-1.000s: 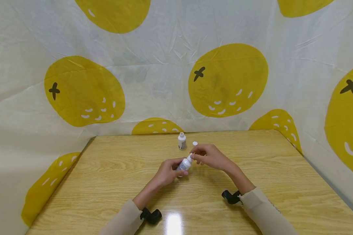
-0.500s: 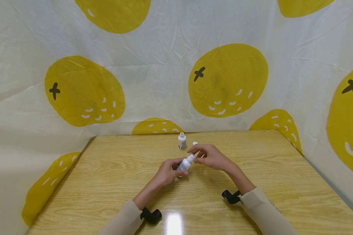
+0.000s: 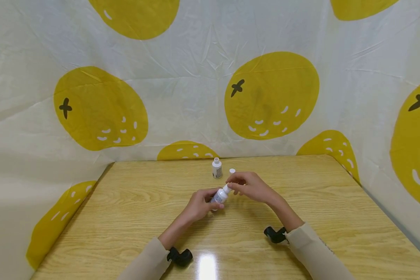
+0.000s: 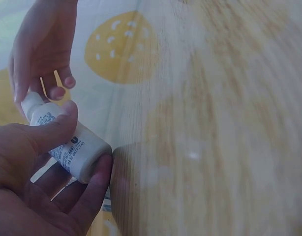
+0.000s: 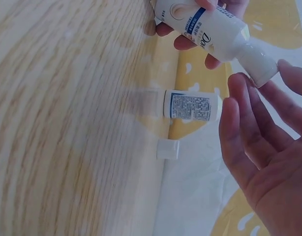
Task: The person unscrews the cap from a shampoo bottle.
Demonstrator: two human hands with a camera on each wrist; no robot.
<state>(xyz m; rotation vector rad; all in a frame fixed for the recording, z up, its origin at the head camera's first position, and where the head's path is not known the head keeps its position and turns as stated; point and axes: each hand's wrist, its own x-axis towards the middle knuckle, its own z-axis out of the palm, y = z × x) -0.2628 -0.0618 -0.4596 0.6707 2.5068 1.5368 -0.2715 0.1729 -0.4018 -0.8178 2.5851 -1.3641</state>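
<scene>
My left hand [image 3: 197, 205] grips a small white bottle [image 3: 218, 197], thumb on one side and fingers curled round the other. Blue lettering and a "Dove" label show on it in the right wrist view. The bottle leans up and to the right, its base low over the table. On its neck sits a white cap [image 5: 257, 64], which the thumb and fingertips of my right hand [image 3: 251, 187] pinch. The other right fingers are loosely bent, as the left wrist view shows.
A second white bottle [image 3: 216, 170] stands upright and uncapped near the table's back edge. Just right of it is a loose white cap [image 5: 168, 149]. The wood-grain table [image 3: 126, 225] ends at a white cloth [image 3: 185, 101] with yellow fruit shapes.
Half a second ago the right fingers had spread and eased off around the cap; now they have come together on it again. The left hand and its bottle have stayed in place.
</scene>
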